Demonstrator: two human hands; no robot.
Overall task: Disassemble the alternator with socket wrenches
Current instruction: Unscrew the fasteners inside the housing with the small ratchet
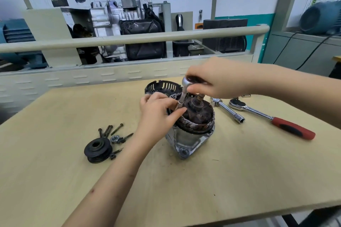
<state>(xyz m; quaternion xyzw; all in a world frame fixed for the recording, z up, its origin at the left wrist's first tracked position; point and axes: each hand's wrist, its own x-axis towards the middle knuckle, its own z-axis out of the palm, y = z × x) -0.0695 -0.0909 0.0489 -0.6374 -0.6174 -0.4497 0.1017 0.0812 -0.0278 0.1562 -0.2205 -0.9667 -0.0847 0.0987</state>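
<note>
The alternator (191,131) stands upright in the middle of the wooden bench, its copper windings and rotor end exposed on top. My right hand (215,81) grips a small ratchet wrench (185,84) from above; its socket extension (181,100) points down into the alternator's top left side. My left hand (158,110) pinches the lower end of that extension against the windings. The wrench handle is hidden inside my right hand.
A black plastic end cover (162,86) lies behind the alternator. A black pulley (97,150), a nut (114,139) and several long bolts (112,131) lie at the left. A socket extension bar (228,109) and a red-handled ratchet (273,118) lie at the right.
</note>
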